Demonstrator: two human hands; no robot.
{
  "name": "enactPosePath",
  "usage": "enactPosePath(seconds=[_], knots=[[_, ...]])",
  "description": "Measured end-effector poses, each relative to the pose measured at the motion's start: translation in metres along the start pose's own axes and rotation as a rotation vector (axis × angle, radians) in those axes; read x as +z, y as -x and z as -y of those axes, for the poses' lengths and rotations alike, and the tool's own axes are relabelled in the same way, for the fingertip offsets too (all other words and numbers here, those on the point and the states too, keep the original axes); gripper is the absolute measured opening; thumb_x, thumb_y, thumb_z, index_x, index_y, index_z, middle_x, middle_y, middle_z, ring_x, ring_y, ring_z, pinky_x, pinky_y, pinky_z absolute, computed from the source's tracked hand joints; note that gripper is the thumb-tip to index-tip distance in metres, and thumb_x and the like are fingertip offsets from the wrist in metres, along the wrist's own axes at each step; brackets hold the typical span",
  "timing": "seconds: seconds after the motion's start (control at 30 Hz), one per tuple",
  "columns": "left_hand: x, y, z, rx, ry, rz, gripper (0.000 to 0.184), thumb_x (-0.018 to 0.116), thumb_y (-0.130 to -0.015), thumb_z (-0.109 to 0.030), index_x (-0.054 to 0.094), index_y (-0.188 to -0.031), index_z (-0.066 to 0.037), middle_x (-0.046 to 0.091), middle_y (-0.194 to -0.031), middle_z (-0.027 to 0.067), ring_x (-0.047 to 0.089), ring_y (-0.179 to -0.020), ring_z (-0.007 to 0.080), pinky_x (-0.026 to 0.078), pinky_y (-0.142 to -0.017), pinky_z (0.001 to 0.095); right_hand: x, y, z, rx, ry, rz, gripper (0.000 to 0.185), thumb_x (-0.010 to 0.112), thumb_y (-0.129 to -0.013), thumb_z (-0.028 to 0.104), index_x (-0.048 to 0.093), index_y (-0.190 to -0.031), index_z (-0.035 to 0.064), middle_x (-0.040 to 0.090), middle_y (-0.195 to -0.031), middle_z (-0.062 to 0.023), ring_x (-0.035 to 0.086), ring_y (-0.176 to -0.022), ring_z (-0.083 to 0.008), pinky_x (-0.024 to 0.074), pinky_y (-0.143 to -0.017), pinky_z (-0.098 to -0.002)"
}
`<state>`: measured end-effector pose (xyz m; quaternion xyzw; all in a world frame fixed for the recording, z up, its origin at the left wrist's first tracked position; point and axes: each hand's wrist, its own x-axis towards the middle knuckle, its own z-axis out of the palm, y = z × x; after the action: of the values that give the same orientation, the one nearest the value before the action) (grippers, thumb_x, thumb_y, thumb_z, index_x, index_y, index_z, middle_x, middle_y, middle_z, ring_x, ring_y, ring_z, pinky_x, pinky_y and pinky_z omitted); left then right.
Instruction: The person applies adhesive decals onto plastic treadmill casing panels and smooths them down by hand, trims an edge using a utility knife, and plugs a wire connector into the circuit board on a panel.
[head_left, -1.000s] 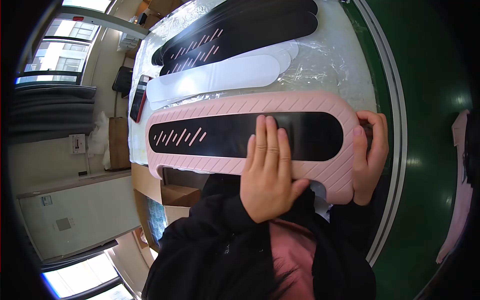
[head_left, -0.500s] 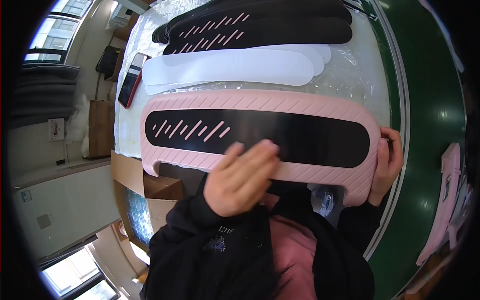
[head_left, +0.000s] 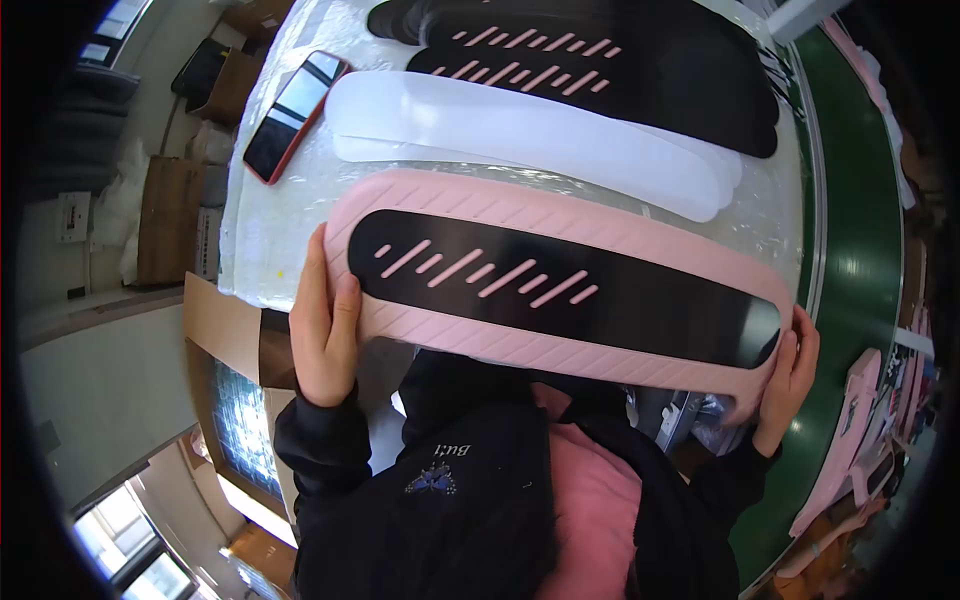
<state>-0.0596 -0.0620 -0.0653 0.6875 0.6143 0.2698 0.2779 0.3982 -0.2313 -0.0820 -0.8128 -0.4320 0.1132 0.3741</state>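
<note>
A long pink plastic panel (head_left: 440, 325) with ribbed edges is held at both ends, tilted down toward the right. Set into its face is a black strip (head_left: 660, 310) with rounded ends and slanted pink marks near its left side. My left hand (head_left: 325, 335) grips the left end, its thumb on the front. Around the right end closes my right hand (head_left: 790, 375), thumb on the face and fingers behind the edge. Just beyond the panel lie white rounded sheets (head_left: 520, 135), overlapping on the plastic-covered table.
Several black strips (head_left: 690, 90) are stacked at the table's far side. A phone in a red case (head_left: 295, 118) lies at the left. An open cardboard box (head_left: 225, 325) stands lower left. More pink parts (head_left: 840, 450) and another person's arm (head_left: 835, 540) show at right.
My left hand has moved from the middle of the black strip to grip the panel's left end. The panel has turned, its right end lower. My right hand keeps hold.
</note>
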Motion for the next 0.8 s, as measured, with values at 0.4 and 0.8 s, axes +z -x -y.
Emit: enactPosePath(seconds=[0.4, 0.8], knots=[[-0.007, -0.033, -0.002, 0.284, -0.337, -0.039, 0.047, 0.059, -0.095, -0.016, 0.048, -0.137, 0.004, 0.061, -0.101, 0.0239, 0.061, -0.094, 0.0369, 0.049, -0.081, 0.0391, 0.01, 0.002, 0.003, 0.038, 0.0, 0.017, 0.042, 0.053, -0.103, 0.025, 0.054, -0.136, -0.0013, 0.055, -0.139, -0.0108, 0.05, -0.126, -0.0192, 0.035, -0.108, -0.032], [-0.008, -0.02, -0.013, 0.314, -0.298, -0.029, 0.046, 0.061, -0.095, -0.02, 0.053, -0.137, -0.003, 0.062, -0.122, 0.0213, 0.062, -0.109, 0.0383, 0.049, -0.091, 0.0389, 0.017, 0.004, 0.007, 0.081, 0.048, -0.105, 0.039, 0.049, -0.105, 0.023, 0.058, -0.134, -0.0006, 0.064, -0.129, -0.0149, 0.058, -0.119, -0.0215, 0.0392, -0.105, -0.0305]])
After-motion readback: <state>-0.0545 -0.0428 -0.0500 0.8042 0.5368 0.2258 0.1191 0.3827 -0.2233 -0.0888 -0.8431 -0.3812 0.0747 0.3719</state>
